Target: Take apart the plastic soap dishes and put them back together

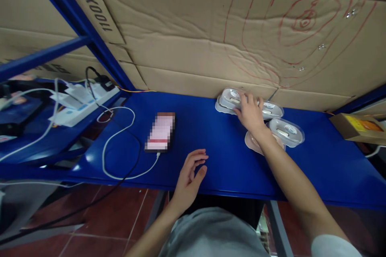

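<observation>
My right hand [251, 113] reaches to the back of the blue shelf, thumb and fingers around the right end of a clear plastic case [231, 97]. This case lies on top of another pack, and each visible case has a small pale bar inside. Partly behind my fingers is a second clear case [273, 109], and a third clear case [288, 132] lies nearer on the right. Under my right wrist, a pinkish flat pack [253, 143] is partly hidden. My left hand [191, 176] hovers near the front edge, fingers loosely bent, thumb apart, holding nothing.
A phone [160, 131] with a blurred screen lies left of centre, joined to a white cable [104, 152]. A white power strip [81, 104] with plugs is farther left. Cardboard [181, 28] stands along the back. A small open carton [358, 128] sits at the right.
</observation>
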Demonstrator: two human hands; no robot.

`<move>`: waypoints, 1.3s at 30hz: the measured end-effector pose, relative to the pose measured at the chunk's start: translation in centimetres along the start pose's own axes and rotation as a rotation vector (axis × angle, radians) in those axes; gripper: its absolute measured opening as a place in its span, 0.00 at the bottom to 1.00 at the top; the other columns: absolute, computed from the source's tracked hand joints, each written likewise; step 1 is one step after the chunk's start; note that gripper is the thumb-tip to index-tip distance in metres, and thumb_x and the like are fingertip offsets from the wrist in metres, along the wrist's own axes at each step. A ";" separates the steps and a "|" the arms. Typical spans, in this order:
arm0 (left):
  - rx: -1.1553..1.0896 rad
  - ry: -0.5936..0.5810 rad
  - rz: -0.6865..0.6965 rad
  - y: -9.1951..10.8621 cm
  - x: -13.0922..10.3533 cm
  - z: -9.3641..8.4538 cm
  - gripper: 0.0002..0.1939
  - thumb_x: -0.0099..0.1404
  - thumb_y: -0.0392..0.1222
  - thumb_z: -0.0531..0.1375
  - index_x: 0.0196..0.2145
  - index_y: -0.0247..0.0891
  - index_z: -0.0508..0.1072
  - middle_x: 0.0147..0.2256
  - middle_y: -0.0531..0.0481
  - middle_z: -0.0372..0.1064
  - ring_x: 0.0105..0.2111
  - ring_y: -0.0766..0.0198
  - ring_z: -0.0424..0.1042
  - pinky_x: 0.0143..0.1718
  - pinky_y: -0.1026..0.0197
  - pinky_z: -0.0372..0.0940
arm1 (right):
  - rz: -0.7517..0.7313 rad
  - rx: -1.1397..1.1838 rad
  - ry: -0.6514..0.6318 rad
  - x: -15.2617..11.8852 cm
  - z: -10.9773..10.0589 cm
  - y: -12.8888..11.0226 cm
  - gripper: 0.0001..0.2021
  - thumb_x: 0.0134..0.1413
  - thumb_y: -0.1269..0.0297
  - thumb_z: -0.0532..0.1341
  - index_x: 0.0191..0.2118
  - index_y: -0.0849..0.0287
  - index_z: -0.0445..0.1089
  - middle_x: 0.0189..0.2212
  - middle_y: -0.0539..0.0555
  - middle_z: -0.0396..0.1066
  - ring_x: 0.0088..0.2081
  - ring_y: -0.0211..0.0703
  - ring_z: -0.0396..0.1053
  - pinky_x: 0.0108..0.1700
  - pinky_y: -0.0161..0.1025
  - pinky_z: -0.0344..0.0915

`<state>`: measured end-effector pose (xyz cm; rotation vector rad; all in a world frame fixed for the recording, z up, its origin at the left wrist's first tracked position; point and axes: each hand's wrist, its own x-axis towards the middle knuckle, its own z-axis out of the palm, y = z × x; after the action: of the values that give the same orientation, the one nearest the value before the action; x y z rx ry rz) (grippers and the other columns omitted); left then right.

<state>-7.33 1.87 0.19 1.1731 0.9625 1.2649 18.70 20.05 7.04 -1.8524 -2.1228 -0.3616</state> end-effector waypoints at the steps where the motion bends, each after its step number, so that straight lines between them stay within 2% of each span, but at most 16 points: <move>1: 0.009 -0.013 0.011 -0.1 0.0 -0.1 0.10 0.74 0.47 0.64 0.50 0.47 0.80 0.60 0.43 0.67 0.58 0.52 0.70 0.61 0.53 0.65 | 0.002 -0.005 0.016 0.1 0.1 0.1 0.30 0.68 0.65 0.60 0.72 0.67 0.58 0.65 0.74 0.65 0.65 0.70 0.65 0.68 0.71 0.54; 4: 0.036 -0.049 0.039 -0.4 0.1 -0.2 0.10 0.75 0.46 0.62 0.51 0.47 0.79 0.60 0.44 0.66 0.59 0.54 0.70 0.61 0.53 0.65 | -0.011 0.002 0.011 -0.1 -0.1 0.2 0.27 0.70 0.65 0.58 0.71 0.67 0.60 0.62 0.75 0.66 0.61 0.69 0.69 0.61 0.64 0.66; 6: 0.049 -0.052 0.050 -0.5 0.1 -0.3 0.10 0.75 0.46 0.62 0.51 0.47 0.78 0.60 0.43 0.66 0.59 0.55 0.70 0.61 0.53 0.66 | -0.045 0.026 0.012 -0.7 -0.6 -0.1 0.26 0.71 0.64 0.57 0.70 0.66 0.62 0.62 0.74 0.67 0.60 0.68 0.70 0.60 0.62 0.69; 9: 0.068 -0.046 0.056 -0.5 0.1 -0.3 0.10 0.75 0.46 0.62 0.51 0.46 0.78 0.60 0.42 0.67 0.58 0.54 0.71 0.60 0.53 0.67 | -0.145 0.095 0.054 -2.4 -1.3 -1.5 0.24 0.73 0.62 0.56 0.70 0.63 0.64 0.62 0.71 0.69 0.63 0.67 0.68 0.63 0.63 0.68; 12: 0.083 -0.045 0.059 -0.5 0.1 -0.3 0.10 0.75 0.46 0.61 0.51 0.45 0.78 0.60 0.41 0.66 0.58 0.54 0.71 0.61 0.52 0.67 | -0.263 0.175 0.083 -5.0 -1.5 -4.0 0.24 0.74 0.62 0.55 0.70 0.62 0.64 0.63 0.69 0.70 0.66 0.65 0.66 0.67 0.63 0.65; 15: 0.094 -0.045 0.063 -0.6 0.0 -0.2 0.10 0.76 0.46 0.61 0.52 0.45 0.78 0.60 0.42 0.66 0.58 0.54 0.71 0.60 0.53 0.67 | -0.359 0.229 0.060 -7.3 -0.9 -6.3 0.21 0.75 0.64 0.54 0.68 0.61 0.67 0.63 0.66 0.72 0.66 0.62 0.67 0.70 0.61 0.64; 18: 0.112 -0.046 0.071 -0.8 -0.1 -0.2 0.10 0.76 0.45 0.60 0.52 0.46 0.77 0.60 0.42 0.66 0.58 0.55 0.71 0.60 0.54 0.67 | -0.384 0.272 0.019 -8.2 -0.3 -7.6 0.19 0.74 0.66 0.56 0.65 0.61 0.70 0.61 0.66 0.73 0.64 0.61 0.69 0.67 0.59 0.67; 21: 0.155 -0.053 0.101 -0.7 -0.3 -0.2 0.10 0.77 0.44 0.59 0.53 0.47 0.75 0.61 0.43 0.65 0.59 0.56 0.71 0.60 0.53 0.68 | -0.421 0.354 -0.022 -8.5 -0.2 -7.5 0.17 0.73 0.66 0.58 0.62 0.62 0.71 0.58 0.67 0.74 0.62 0.61 0.71 0.64 0.59 0.69; 23: 0.223 -0.060 0.139 -0.5 -0.3 -0.3 0.12 0.77 0.43 0.59 0.56 0.49 0.73 0.62 0.43 0.64 0.60 0.55 0.70 0.61 0.51 0.69 | -0.464 0.447 -0.056 -8.8 -0.5 -7.2 0.16 0.71 0.63 0.62 0.60 0.60 0.72 0.58 0.66 0.73 0.65 0.63 0.68 0.66 0.63 0.66; 25: 0.373 -0.037 0.205 -0.1 -0.2 -0.6 0.15 0.76 0.42 0.60 0.59 0.50 0.71 0.63 0.43 0.63 0.63 0.53 0.68 0.63 0.47 0.67 | -0.480 0.556 -0.114 -9.2 -0.7 -6.8 0.19 0.68 0.58 0.66 0.60 0.57 0.71 0.61 0.65 0.69 0.70 0.66 0.61 0.68 0.66 0.61; 27: 0.577 0.044 0.286 0.3 0.2 -1.0 0.21 0.74 0.41 0.62 0.62 0.50 0.67 0.64 0.41 0.60 0.66 0.50 0.65 0.67 0.41 0.64 | -0.480 0.683 -0.188 -9.4 -0.8 -6.5 0.24 0.65 0.56 0.69 0.62 0.55 0.68 0.64 0.65 0.64 0.72 0.64 0.57 0.68 0.64 0.62; 30: 0.781 0.154 0.346 0.5 0.7 -1.6 0.32 0.71 0.42 0.66 0.68 0.48 0.60 0.70 0.36 0.52 0.71 0.44 0.58 0.69 0.36 0.60 | -0.478 0.895 -0.236 -9.3 -0.8 -6.3 0.25 0.65 0.54 0.69 0.63 0.52 0.66 0.62 0.63 0.64 0.66 0.56 0.66 0.66 0.55 0.68; 33: 0.821 0.104 0.332 0.3 1.1 -2.3 0.42 0.70 0.45 0.67 0.73 0.47 0.50 0.74 0.32 0.44 0.75 0.41 0.51 0.70 0.34 0.59 | -0.426 1.000 -0.192 -8.8 -0.2 -6.3 0.22 0.67 0.54 0.67 0.61 0.51 0.67 0.58 0.61 0.69 0.61 0.53 0.71 0.63 0.53 0.70; 35: 0.845 0.060 0.327 0.1 1.1 -2.7 0.44 0.71 0.47 0.67 0.74 0.46 0.46 0.74 0.31 0.45 0.75 0.40 0.50 0.69 0.33 0.59 | -0.370 0.961 -0.141 -8.3 0.6 -6.3 0.19 0.68 0.54 0.66 0.60 0.51 0.68 0.58 0.61 0.70 0.61 0.53 0.71 0.63 0.54 0.70; 37: 0.912 0.023 0.325 0.0 0.9 -3.0 0.40 0.71 0.47 0.67 0.73 0.47 0.52 0.73 0.33 0.50 0.74 0.40 0.54 0.68 0.33 0.60 | -0.332 0.889 -0.101 -7.6 1.7 -6.3 0.19 0.68 0.54 0.65 0.60 0.51 0.69 0.58 0.61 0.69 0.62 0.54 0.70 0.65 0.56 0.69; 39: 0.993 -0.022 0.338 -0.1 0.6 -3.5 0.30 0.72 0.46 0.66 0.67 0.48 0.63 0.71 0.36 0.56 0.72 0.39 0.58 0.67 0.33 0.63 | -0.331 0.838 -0.099 -6.5 3.0 -6.2 0.19 0.68 0.54 0.65 0.60 0.52 0.70 0.59 0.62 0.69 0.63 0.55 0.70 0.66 0.57 0.68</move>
<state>-10.65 2.86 -0.43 2.1759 1.4854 1.0104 13.14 14.44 1.80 -1.0592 -2.1480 0.5021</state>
